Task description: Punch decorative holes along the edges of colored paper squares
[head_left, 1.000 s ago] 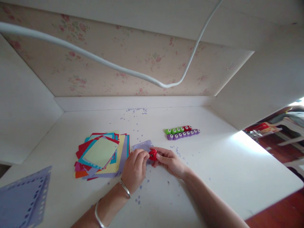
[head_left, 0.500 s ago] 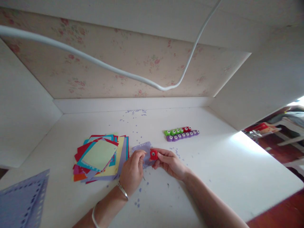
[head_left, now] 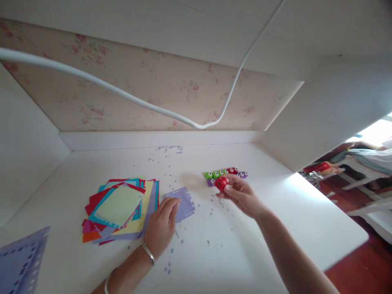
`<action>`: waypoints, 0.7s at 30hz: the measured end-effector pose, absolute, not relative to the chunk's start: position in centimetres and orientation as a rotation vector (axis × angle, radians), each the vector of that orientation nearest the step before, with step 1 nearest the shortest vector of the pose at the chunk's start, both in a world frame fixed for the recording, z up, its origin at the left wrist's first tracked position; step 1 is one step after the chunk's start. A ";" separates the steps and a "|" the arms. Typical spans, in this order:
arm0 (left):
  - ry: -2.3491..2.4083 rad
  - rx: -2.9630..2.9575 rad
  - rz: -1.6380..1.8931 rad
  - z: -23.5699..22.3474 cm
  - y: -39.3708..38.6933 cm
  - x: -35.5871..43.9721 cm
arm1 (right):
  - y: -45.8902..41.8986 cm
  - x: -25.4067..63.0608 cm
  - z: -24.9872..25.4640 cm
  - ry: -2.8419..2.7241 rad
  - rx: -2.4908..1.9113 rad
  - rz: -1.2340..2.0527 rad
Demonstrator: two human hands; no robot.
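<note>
My right hand [head_left: 240,194] is closed around a small red craft punch [head_left: 221,184], held up off the table in front of the rows of punches. Those green punches [head_left: 215,174], red punches [head_left: 232,170] and purple punches [head_left: 244,174] each have a round eye-like spot; my right hand hides part of the purple row. A small purple sheet of paper [head_left: 184,206] with holes along its edges lies on the table. Curled over its left side, my left hand [head_left: 162,224] has thumb and fingers pinched on the sheet.
Left of my left hand lies a pile of coloured paper sheets [head_left: 122,204]. A larger punched purple sheet [head_left: 18,261] is at the lower left. Tiny purple paper bits [head_left: 170,149] dot the white table [head_left: 245,245]. A white cable [head_left: 147,105] hangs across the front.
My right hand has carried the red punch away from the purple sheet, rightward and toward the rows of punches. More of the sheet shows now; my left hand stays at it. The view has shifted slightly.
</note>
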State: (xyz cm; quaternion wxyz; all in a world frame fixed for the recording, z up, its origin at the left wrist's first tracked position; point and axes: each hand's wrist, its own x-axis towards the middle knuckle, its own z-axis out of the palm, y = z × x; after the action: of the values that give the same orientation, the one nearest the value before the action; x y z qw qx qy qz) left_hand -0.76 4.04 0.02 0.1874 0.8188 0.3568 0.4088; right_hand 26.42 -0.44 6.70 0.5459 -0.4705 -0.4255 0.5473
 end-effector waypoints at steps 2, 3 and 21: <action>1.011 2.296 1.151 0.0 4.1 -0.7 | 0.4 30.6 8.7 -1.197 -1.330 1.033; 1.011 2.293 1.149 0.1 4.1 -0.7 | 0.9 32.7 9.6 -1.295 -1.462 0.893; 1.074 2.139 1.117 -0.9 4.3 -0.8 | 9.2 44.7 6.9 -2.207 -2.194 0.523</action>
State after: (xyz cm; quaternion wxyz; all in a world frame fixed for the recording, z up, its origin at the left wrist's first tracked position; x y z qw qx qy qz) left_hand -0.80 4.32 -0.93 0.2475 0.7846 0.3941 0.4097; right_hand 44.66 9.24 6.88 -0.0071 -0.6952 -0.6994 0.1657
